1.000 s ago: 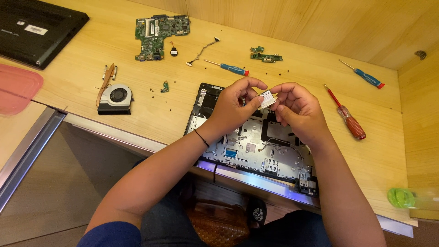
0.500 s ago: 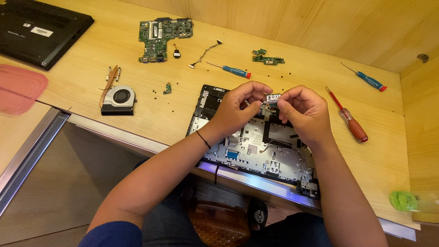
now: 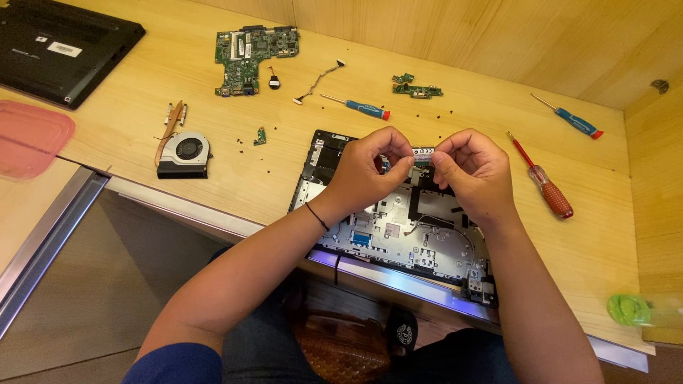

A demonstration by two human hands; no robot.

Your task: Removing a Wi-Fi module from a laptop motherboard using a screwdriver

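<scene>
Wooden bench (image 3: 213, 178) below, both hands pinch one small circuit strip (image 3: 422, 153) between curled fingertips: left hand (image 3: 370, 171), right hand (image 3: 473, 174).

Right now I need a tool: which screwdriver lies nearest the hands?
The red-handled screwdriver, just beside the right hand; both blue-handled ones lie farther back.

Small part (image 3: 422, 153) lowered from raised tilt, now level between both hands, nearer laptop chassis (image 3: 398, 227).

3 screwdrivers (image 3: 368, 109), 3 circuit boards (image 3: 252, 50), 1 fan (image 3: 185, 151), 2 hands (image 3: 370, 171)
</scene>
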